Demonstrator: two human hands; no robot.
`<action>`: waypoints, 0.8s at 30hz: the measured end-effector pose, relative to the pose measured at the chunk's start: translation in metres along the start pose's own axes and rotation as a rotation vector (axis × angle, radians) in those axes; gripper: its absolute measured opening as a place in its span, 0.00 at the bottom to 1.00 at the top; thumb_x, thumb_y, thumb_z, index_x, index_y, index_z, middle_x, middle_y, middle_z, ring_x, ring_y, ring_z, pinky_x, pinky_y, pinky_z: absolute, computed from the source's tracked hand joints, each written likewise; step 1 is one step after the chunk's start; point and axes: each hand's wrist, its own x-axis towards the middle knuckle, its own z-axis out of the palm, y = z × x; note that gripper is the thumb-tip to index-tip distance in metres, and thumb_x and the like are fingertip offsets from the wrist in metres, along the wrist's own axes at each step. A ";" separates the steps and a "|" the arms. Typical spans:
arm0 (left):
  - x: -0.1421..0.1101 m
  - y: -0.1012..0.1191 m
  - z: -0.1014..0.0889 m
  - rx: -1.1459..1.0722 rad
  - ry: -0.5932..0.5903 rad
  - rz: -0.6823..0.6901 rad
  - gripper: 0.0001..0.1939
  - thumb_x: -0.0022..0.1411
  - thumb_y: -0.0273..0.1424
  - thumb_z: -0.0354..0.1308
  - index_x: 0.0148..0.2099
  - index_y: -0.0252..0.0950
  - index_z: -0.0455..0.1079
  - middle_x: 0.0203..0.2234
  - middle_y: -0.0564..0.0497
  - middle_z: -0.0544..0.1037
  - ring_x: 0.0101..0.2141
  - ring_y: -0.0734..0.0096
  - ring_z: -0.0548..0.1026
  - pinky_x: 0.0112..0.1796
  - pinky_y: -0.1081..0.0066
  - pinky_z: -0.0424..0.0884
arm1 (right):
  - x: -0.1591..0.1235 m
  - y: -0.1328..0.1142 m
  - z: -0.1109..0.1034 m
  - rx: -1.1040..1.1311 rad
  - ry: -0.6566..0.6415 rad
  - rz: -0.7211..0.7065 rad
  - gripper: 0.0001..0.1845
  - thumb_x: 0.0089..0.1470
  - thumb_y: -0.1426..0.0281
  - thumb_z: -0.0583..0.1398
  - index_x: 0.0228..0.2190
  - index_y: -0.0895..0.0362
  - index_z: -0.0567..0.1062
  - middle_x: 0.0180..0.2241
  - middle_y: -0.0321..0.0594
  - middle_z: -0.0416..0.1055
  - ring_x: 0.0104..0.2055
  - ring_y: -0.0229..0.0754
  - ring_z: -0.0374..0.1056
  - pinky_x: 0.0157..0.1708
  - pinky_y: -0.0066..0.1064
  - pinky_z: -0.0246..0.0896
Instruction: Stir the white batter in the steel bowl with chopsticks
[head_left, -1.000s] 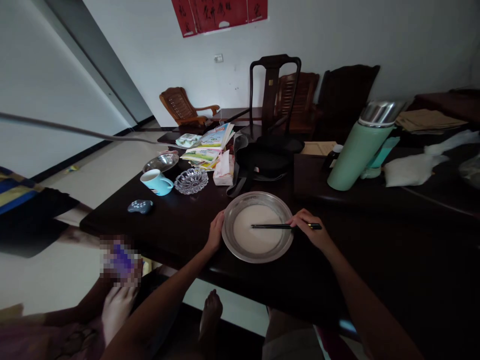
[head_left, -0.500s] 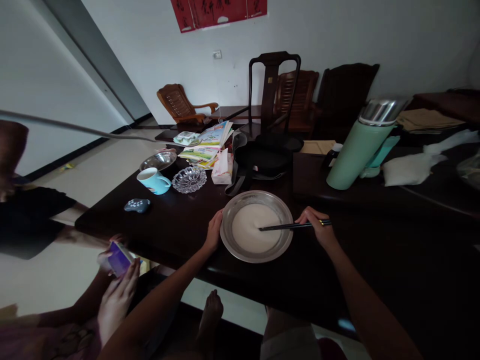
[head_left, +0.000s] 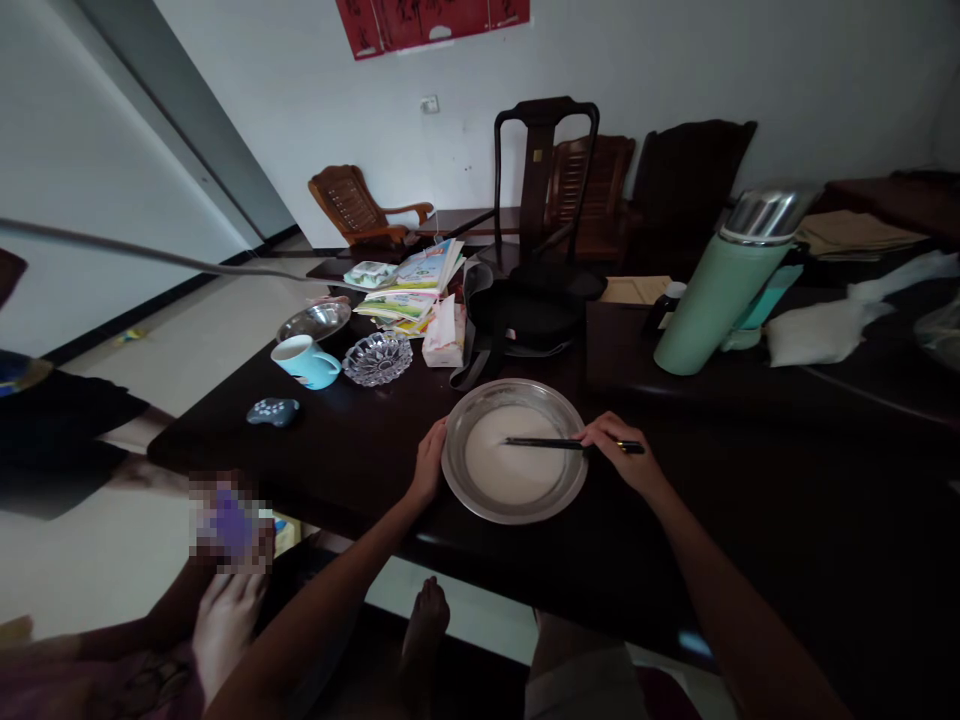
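Note:
A metal bowl (head_left: pixel 517 517) stands on the dark table in front of me, holding a smooth, milky white mixture (head_left: pixel 510 475). My left hand (head_left: pixel 429 462) grips the bowl's left rim; the thumb is mostly out of sight. From the right, my right hand (head_left: pixel 619 448) is closed around a pair of black chopsticks (head_left: pixel 544 443). They cross over the bowl's right rim, and their tips dip into the mixture near its middle.
On the left of the table (head_left: pixel 352 450) are a blue mug (head_left: pixel 306 365), a glass dish (head_left: pixel 377 358) and a game controller (head_left: pixel 273 411). Behind the bowl lie a tissue pack (head_left: pixel 444 340) and a black bag (head_left: pixel 532 325). A green thermos (head_left: pixel 712 300) stands right. Another person sits close at left.
The chopsticks have swung left and slightly up through the mixture, with my right hand shifting left along with them. My left hand stays on the bowl's rim.

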 end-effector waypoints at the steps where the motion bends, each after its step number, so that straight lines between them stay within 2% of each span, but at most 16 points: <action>1: 0.000 0.001 0.000 -0.001 0.001 0.000 0.16 0.60 0.46 0.52 0.41 0.46 0.76 0.38 0.50 0.82 0.51 0.52 0.72 0.47 0.57 0.69 | 0.000 0.000 0.000 0.002 0.043 0.008 0.17 0.59 0.59 0.58 0.23 0.52 0.77 0.28 0.40 0.76 0.35 0.44 0.71 0.40 0.37 0.63; 4: 0.000 0.002 0.000 -0.004 0.001 0.003 0.16 0.59 0.46 0.53 0.40 0.45 0.76 0.36 0.49 0.82 0.49 0.52 0.73 0.46 0.58 0.69 | 0.000 0.001 -0.002 0.081 0.122 0.039 0.22 0.60 0.58 0.56 0.19 0.53 0.74 0.24 0.38 0.73 0.30 0.42 0.70 0.36 0.36 0.63; 6: 0.000 0.002 0.001 -0.005 0.003 0.011 0.15 0.59 0.46 0.53 0.39 0.45 0.76 0.36 0.48 0.82 0.49 0.52 0.73 0.45 0.58 0.69 | 0.000 0.002 -0.002 0.097 0.059 0.035 0.22 0.60 0.58 0.56 0.19 0.53 0.75 0.24 0.39 0.73 0.30 0.42 0.70 0.35 0.36 0.63; 9: -0.001 0.002 0.002 -0.004 0.015 0.026 0.15 0.59 0.46 0.52 0.39 0.46 0.76 0.37 0.49 0.82 0.48 0.53 0.74 0.45 0.58 0.69 | 0.000 0.002 -0.001 0.030 -0.027 0.007 0.17 0.59 0.58 0.58 0.23 0.53 0.78 0.29 0.40 0.77 0.35 0.44 0.71 0.39 0.37 0.63; 14: -0.001 0.005 0.002 0.015 0.028 0.027 0.14 0.59 0.45 0.53 0.39 0.47 0.76 0.38 0.49 0.82 0.49 0.52 0.73 0.44 0.58 0.69 | 0.001 0.002 -0.003 0.071 0.123 0.035 0.22 0.61 0.58 0.56 0.19 0.53 0.75 0.24 0.38 0.74 0.29 0.42 0.70 0.36 0.36 0.63; 19: -0.002 0.007 0.002 0.041 0.033 0.033 0.14 0.60 0.45 0.52 0.39 0.47 0.76 0.38 0.50 0.82 0.48 0.52 0.74 0.45 0.57 0.69 | 0.000 0.002 -0.002 0.011 -0.015 0.012 0.17 0.58 0.58 0.58 0.23 0.53 0.78 0.29 0.40 0.77 0.35 0.44 0.71 0.40 0.37 0.63; 22: -0.002 0.006 0.002 0.069 0.034 0.019 0.15 0.60 0.45 0.52 0.40 0.47 0.76 0.37 0.50 0.82 0.49 0.53 0.73 0.45 0.57 0.69 | 0.000 0.002 -0.003 0.031 0.082 0.030 0.19 0.59 0.58 0.58 0.22 0.53 0.77 0.27 0.39 0.75 0.33 0.43 0.71 0.39 0.36 0.63; 24: -0.002 0.006 0.001 0.097 0.029 0.007 0.15 0.61 0.45 0.51 0.41 0.47 0.76 0.37 0.51 0.82 0.50 0.53 0.72 0.45 0.57 0.69 | 0.000 0.001 -0.003 0.081 0.102 0.054 0.22 0.60 0.58 0.56 0.20 0.53 0.75 0.24 0.38 0.73 0.30 0.42 0.71 0.36 0.36 0.63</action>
